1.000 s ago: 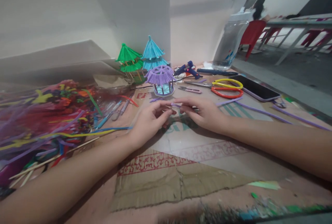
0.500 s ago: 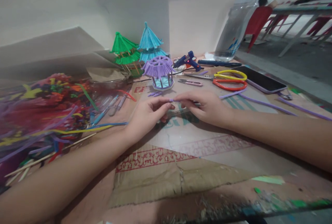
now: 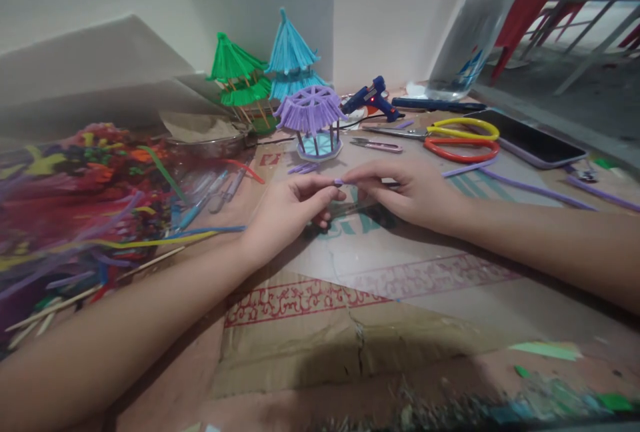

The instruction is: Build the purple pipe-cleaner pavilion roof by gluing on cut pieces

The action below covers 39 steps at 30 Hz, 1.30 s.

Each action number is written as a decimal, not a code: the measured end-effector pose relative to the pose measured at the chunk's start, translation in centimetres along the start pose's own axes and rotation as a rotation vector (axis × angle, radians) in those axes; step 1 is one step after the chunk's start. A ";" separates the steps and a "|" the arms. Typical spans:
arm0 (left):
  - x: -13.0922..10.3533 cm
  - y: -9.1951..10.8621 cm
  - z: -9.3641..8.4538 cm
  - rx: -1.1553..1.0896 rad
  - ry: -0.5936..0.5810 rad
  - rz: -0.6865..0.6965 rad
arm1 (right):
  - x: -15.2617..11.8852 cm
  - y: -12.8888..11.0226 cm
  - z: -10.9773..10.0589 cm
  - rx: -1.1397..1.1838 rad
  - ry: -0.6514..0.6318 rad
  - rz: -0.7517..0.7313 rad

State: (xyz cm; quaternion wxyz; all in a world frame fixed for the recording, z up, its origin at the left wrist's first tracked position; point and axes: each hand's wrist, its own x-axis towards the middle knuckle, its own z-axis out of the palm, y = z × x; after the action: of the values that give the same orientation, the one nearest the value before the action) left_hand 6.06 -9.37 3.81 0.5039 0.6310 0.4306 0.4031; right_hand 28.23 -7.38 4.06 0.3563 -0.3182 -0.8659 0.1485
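My left hand (image 3: 305, 202) and my right hand (image 3: 407, 189) meet over the middle of the work surface, fingertips nearly touching. Between them they pinch a purple pipe cleaner (image 3: 339, 181), of which only a short bit shows; the fingers cover the rest. Just beyond the hands lie several short purple pipe cleaner pieces (image 3: 303, 169). Behind these stands a small purple pavilion (image 3: 311, 111) with an open-topped roof, dark posts and a light blue base. A finished-looking blue pavilion (image 3: 291, 49) and a green pavilion (image 3: 237, 62) stand farther back.
Right of the hands are scissors (image 3: 463, 141), small snips (image 3: 376, 145), a blue glue gun (image 3: 374, 100), a phone (image 3: 537, 141) and long purple pipe cleaners (image 3: 540, 191). A big clear bottle (image 3: 463, 39) stands behind. Colourful pipe cleaners (image 3: 75, 192) are heaped at left, beside pens (image 3: 205, 199).
The camera view has tilted down and closer, so the objects at the back sit higher and farther right. Both hands keep their pinch on the purple pipe cleaner, almost unchanged.
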 end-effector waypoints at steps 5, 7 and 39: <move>0.1 -0.2 0.0 -0.022 -0.007 -0.002 | 0.1 -0.2 -0.1 0.002 -0.005 0.031; 0.1 -0.2 0.0 -0.038 -0.010 -0.003 | 0.1 -0.3 -0.1 0.007 -0.001 0.032; 0.2 0.1 0.2 -0.103 0.008 -0.066 | 0.1 -0.2 -0.1 0.008 -0.065 0.026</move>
State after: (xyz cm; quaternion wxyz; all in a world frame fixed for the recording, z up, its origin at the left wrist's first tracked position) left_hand 6.35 -9.21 3.87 0.5469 0.5882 0.4319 0.4103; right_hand 28.19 -7.46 4.26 0.3274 -0.3231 -0.8721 0.1671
